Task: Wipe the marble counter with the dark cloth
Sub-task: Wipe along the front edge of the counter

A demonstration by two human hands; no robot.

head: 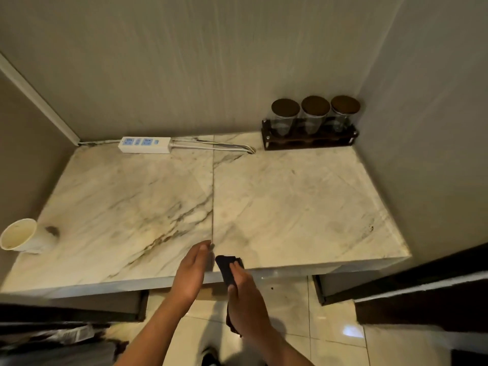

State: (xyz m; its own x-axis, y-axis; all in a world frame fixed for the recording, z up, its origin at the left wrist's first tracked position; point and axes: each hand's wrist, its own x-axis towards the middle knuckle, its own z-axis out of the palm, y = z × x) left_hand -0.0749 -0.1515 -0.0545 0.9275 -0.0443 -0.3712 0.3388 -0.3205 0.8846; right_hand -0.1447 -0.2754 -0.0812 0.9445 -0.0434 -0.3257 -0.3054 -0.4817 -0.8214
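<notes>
The marble counter point(277, 196) is pale with brown veins and a seam down its middle. My right hand point(247, 299) holds the dark cloth point(228, 268) at the counter's front edge, just right of the seam; part of the cloth hangs below the hand. My left hand point(191, 273) is beside it, fingers stretched flat over the front edge near the seam, holding nothing. Dark specks lie near the counter's right edge.
A paper cup point(18, 237) lies on its side at the counter's left end. A white power strip point(144, 144) with its cable sits at the back. A wooden rack with three lidded jars point(311, 128) stands in the back right corner. Walls enclose three sides.
</notes>
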